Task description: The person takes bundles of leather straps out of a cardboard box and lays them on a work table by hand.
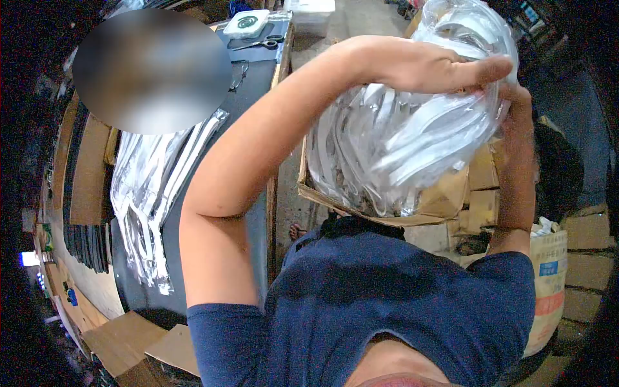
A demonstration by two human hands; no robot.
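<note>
Head view: both hands, left hand and right hand, close around a clear bag of white strips above an open cardboard box at upper right, more bags lying on the worktop at left.

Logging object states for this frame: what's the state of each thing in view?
Clear plastic bag of white curved strips: lifted, gripped by both hands.
Left hand: closed on the bag's top.
Right hand: closed on the bag's far side.
Brown cardboard box: open, under the bag.
Clear bags of white strips on the black table: lying flat.
Scissors: lying on the table, appear shut.
</note>
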